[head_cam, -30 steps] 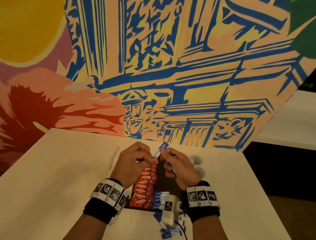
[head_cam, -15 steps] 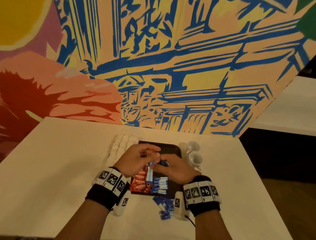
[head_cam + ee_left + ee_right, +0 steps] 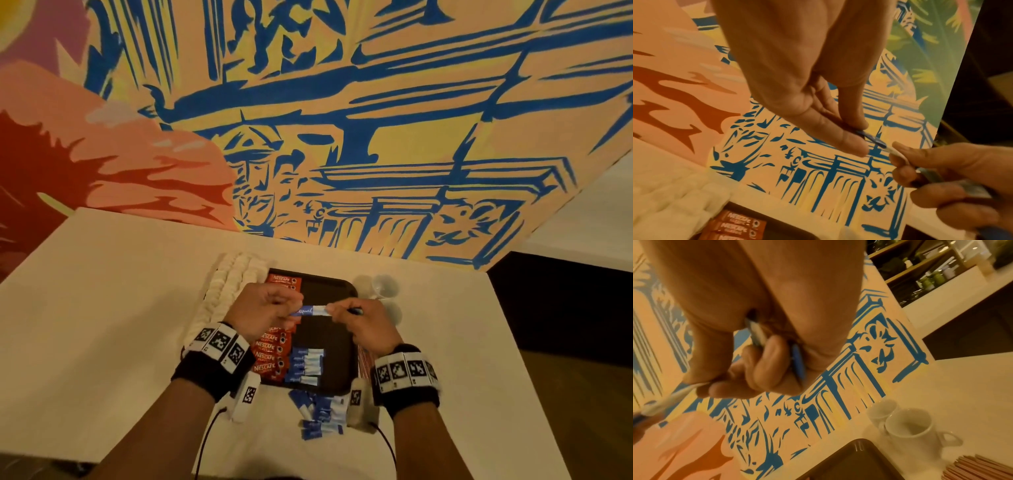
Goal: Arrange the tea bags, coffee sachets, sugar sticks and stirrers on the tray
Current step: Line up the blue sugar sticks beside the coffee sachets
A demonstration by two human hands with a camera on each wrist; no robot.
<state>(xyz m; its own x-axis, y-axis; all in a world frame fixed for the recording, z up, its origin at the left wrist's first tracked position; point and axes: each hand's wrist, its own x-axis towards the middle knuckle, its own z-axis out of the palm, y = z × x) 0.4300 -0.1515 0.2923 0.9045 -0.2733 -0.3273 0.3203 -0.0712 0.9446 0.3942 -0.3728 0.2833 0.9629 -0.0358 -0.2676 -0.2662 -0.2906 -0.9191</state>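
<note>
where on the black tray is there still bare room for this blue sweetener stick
Bare: the black tray's right half, between the blue-and-white sweetener sticks and its right rim. Crowded: the red Nescafe sachets fill its left edge.

The tray (image 3: 337, 291) is dark brown on a cream-white desk (image 3: 102, 308), its red sachets (image 3: 270, 356) lettered in white and its sticks (image 3: 305, 368) half blue, half white, like the one held up (image 3: 310, 310). The towel (image 3: 226, 291) and cups (image 3: 908, 426) are white, the stirrers (image 3: 978, 467) reddish brown. The mural (image 3: 342, 120) has blue line drawing over peach and yellow, with red-orange shapes at left; the wristbands (image 3: 404, 380) are black with black-and-white square markers.
</note>
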